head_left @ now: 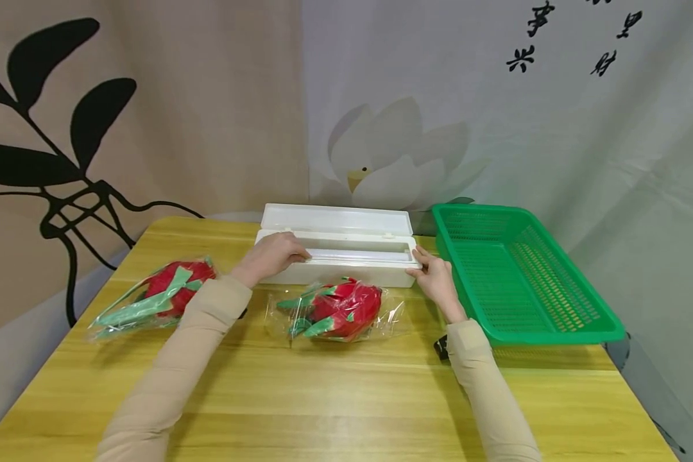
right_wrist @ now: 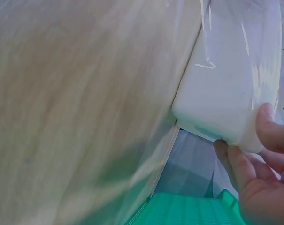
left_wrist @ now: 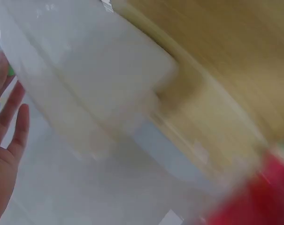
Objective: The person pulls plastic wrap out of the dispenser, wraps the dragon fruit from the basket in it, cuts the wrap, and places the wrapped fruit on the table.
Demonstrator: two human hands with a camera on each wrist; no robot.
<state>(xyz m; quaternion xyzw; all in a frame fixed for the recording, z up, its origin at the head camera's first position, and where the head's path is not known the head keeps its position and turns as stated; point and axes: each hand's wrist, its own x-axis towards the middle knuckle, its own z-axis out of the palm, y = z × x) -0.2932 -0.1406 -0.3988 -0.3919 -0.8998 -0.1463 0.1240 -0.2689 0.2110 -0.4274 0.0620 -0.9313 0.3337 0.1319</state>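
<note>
A long white box with its lid raised stands near the table's back edge. Inside it lies a pale bar-like piece. My left hand reaches over the box's left part, fingertips at the opening; in the left wrist view two of its fingers stand apart beside the box. With my right hand I grip the box's right end, thumb on one face and fingers behind in the right wrist view. In front lies a red dragon fruit with green tips, in clear plastic.
Another bagged dragon fruit lies left, beside my left sleeve. A green plastic basket occupies the table's right side, close to my right hand. Behind the wooden table hangs a printed curtain. A small black object sits by my right sleeve.
</note>
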